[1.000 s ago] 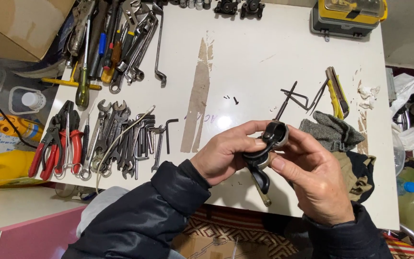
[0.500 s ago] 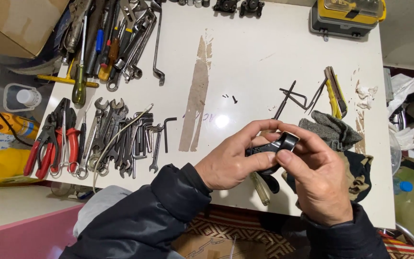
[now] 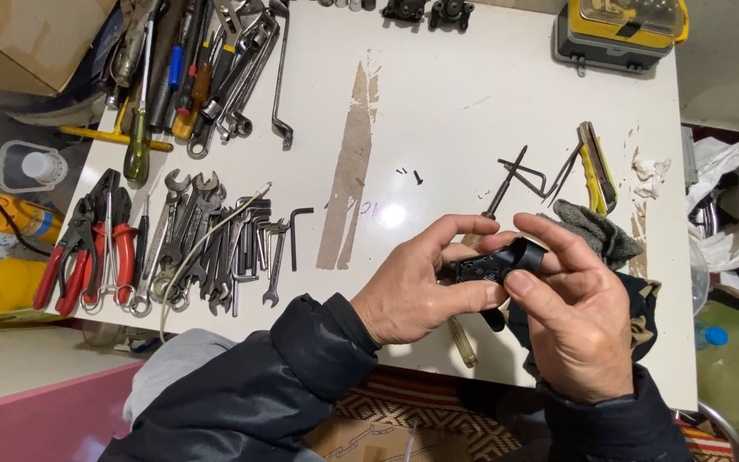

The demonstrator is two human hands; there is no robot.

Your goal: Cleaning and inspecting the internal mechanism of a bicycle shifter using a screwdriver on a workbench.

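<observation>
Hands meet at the near edge of the table [image 3: 489, 77], left hand [image 3: 416, 291] and right hand [image 3: 570, 329] both pinching the black part [image 3: 493, 265], which lies left-to-right between them, equally close to both.

I see a small black part [image 3: 496, 265], stubby with a rounded right end, lying roughly level above the table's near edge, pinched between both hands.
</observation>
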